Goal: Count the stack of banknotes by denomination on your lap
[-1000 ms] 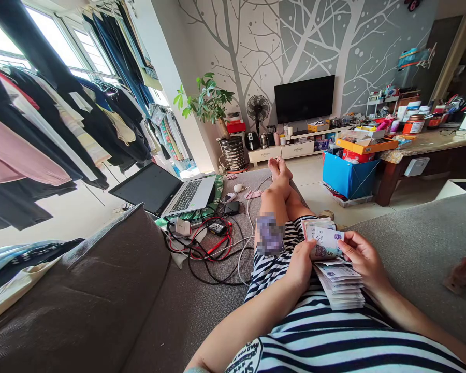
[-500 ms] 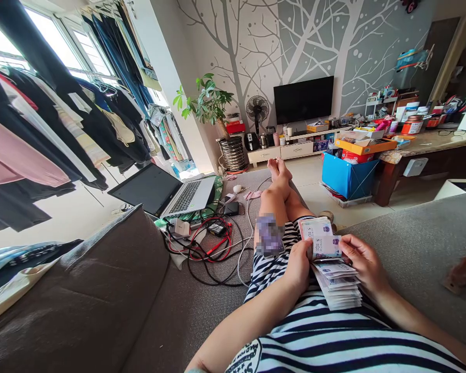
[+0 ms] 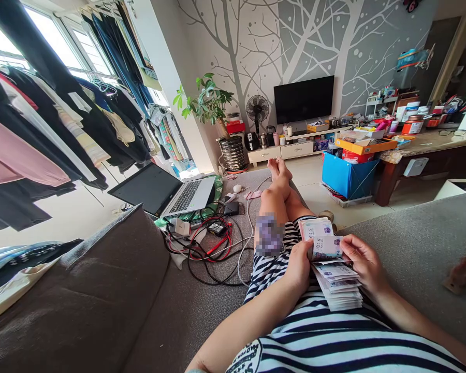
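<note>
A wad of pale banknotes (image 3: 321, 229) with purple print and a purple emblem is held upright over my lap. My left hand (image 3: 300, 264) is closed around its left edge, thumb on the front. On the other side, my right hand (image 3: 363, 261) pinches the right edge of the front note (image 3: 326, 247) between thumb and fingers. Below the hands, more fanned-out notes (image 3: 339, 290) hang in overlapping layers against the striped clothing. A blurred-out purple item (image 3: 270, 235) lies on my leg, its kind hidden.
Left of my legs, tangled black and red cables (image 3: 213, 248) and chargers lie on the grey sofa (image 3: 202, 305). An open laptop (image 3: 178, 197) stands behind them. A blue box (image 3: 349, 173) sits beside the cluttered table (image 3: 431, 142) at the right.
Very little differs. The fanned notes below my hands have shifted slightly, and the front note has moved a touch. Both hands keep their places.
</note>
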A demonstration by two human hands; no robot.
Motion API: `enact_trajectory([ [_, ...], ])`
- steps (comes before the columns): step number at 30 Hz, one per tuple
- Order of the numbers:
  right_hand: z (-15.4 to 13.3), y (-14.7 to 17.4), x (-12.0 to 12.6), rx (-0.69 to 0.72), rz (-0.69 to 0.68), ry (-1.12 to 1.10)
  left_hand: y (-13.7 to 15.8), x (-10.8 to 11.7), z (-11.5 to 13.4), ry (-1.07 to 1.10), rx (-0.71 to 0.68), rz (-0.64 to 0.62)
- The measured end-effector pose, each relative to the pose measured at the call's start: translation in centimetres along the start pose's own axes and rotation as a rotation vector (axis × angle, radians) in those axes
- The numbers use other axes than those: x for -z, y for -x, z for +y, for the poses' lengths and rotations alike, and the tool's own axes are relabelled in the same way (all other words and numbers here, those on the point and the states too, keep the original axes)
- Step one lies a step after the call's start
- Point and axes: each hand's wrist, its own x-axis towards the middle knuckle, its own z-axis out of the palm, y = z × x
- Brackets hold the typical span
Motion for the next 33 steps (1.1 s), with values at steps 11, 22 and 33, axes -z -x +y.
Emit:
enact_trajectory([
  [11, 0.3, 0.0, 0.0, 0.054, -0.021, 0.0, 0.3, -0.3, 0.2, -0.004, 0.003, 0.09],
  [22, 1.4, -1.2, 0.3, -0.046, 0.074, 0.042, 1.4, -1.4, 1.4, -0.006, 0.024, -0.002],
  [33, 0.5, -0.5, 0.1, -0.023, 0.052, 0.013, 0.4, -0.5, 0.3, 0.011, -0.005, 0.029],
])
